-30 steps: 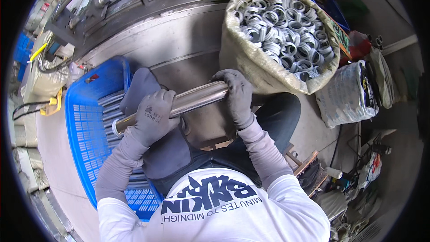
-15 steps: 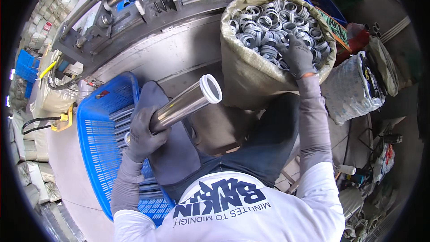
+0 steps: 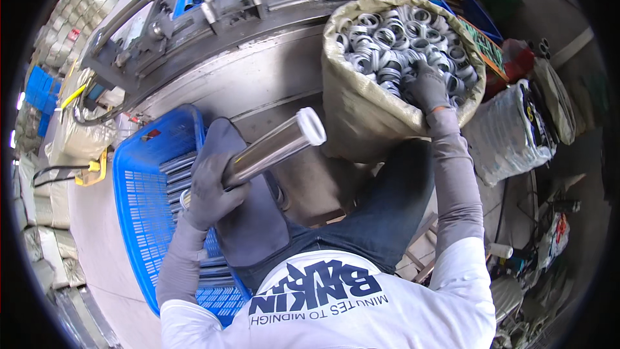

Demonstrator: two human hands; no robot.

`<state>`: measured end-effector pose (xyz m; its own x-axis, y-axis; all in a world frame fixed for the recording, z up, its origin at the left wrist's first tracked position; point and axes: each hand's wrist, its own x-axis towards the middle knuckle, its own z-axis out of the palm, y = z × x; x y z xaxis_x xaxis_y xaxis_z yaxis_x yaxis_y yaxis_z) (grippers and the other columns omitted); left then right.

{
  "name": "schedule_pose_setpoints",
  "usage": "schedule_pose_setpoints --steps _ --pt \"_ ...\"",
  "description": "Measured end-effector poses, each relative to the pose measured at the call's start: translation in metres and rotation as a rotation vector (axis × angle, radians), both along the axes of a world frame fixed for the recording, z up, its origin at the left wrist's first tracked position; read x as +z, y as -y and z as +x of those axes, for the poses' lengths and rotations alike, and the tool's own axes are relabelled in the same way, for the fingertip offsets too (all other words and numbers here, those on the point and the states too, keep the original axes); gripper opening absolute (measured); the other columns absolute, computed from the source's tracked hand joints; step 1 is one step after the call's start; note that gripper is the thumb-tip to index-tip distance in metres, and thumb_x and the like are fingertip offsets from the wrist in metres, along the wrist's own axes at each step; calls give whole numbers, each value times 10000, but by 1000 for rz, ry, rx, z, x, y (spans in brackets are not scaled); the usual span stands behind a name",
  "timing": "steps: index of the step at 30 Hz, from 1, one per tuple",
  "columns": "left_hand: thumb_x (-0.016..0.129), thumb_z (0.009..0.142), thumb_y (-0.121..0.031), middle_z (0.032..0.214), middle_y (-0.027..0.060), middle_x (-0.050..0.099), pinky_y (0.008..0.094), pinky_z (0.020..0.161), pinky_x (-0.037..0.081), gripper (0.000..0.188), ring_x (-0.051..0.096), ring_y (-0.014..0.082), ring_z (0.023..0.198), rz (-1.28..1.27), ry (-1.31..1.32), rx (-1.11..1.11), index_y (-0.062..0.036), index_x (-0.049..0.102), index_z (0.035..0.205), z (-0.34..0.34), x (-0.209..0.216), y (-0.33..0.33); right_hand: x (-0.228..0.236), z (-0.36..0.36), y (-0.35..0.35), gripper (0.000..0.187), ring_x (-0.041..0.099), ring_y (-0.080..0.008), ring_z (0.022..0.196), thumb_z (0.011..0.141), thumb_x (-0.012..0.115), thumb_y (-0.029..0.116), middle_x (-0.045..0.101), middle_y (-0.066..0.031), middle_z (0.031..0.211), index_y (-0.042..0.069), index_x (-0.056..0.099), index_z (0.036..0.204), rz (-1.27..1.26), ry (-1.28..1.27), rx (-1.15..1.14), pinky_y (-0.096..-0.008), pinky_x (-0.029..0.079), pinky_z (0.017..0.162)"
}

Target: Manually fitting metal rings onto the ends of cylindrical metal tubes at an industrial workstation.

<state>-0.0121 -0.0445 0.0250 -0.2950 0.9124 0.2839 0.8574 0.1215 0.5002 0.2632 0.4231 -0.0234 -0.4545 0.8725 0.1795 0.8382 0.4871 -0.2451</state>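
Note:
My left hand [image 3: 216,190], in a grey glove, is closed around a shiny metal tube [image 3: 268,154] above my left thigh. The tube tilts up to the right. A white ring [image 3: 311,126] caps its upper end, and a pale rim [image 3: 186,198] shows at the lower end behind my wrist. My gloved right hand [image 3: 429,88] reaches over the near rim of a beige woven sack [image 3: 361,116] into a heap of white-grey rings [image 3: 385,37]. Its fingertips are blurred and partly hidden among the rings, so whether they grip one cannot be told.
A blue plastic basket [image 3: 139,220] with several metal tubes [image 3: 177,178] stands by my left leg. A grey pad [image 3: 252,236] lies over my left thigh. Metal machinery [image 3: 239,16] runs along the far side. A wrapped white bundle [image 3: 507,132] stands right of the sack.
The whole view has shifted slightly. The tube in my left hand has turned a little, so its ringed end shows more from the side. My right hand stays among the rings, its fingers shifted slightly.

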Motion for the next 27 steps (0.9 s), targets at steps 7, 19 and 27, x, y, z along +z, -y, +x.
schedule_pose_setpoints --steps 7,19,27 --pt "826 760 -251 1200 169 666 502 942 503 637 638 368 1129 -62 -359 23 -58 609 1326 -21 24 -60 -10 24 -8 338 731 -394 1044 904 746 284 742 -187 1137 140 747 1209 159 -100 -13 -506 576 898" --pt "799 869 -280 1294 143 685 482 1084 479 592 630 317 1266 116 -845 405 -116 594 1400 -190 96 -277 -6 -44 167 333 684 -129 992 1079 596 87 707 -55 1207 -23 658 1387 -1264 -1115 512 -314 597 907" --pt "779 874 -270 1304 161 687 491 1092 486 589 652 344 1263 -130 -823 479 -111 585 1408 -258 65 -351 -61 -62 162 297 698 -127 782 1078 557 110 747 -97 1048 -31 678 1309 -1197 -980 555 -283 603 734"
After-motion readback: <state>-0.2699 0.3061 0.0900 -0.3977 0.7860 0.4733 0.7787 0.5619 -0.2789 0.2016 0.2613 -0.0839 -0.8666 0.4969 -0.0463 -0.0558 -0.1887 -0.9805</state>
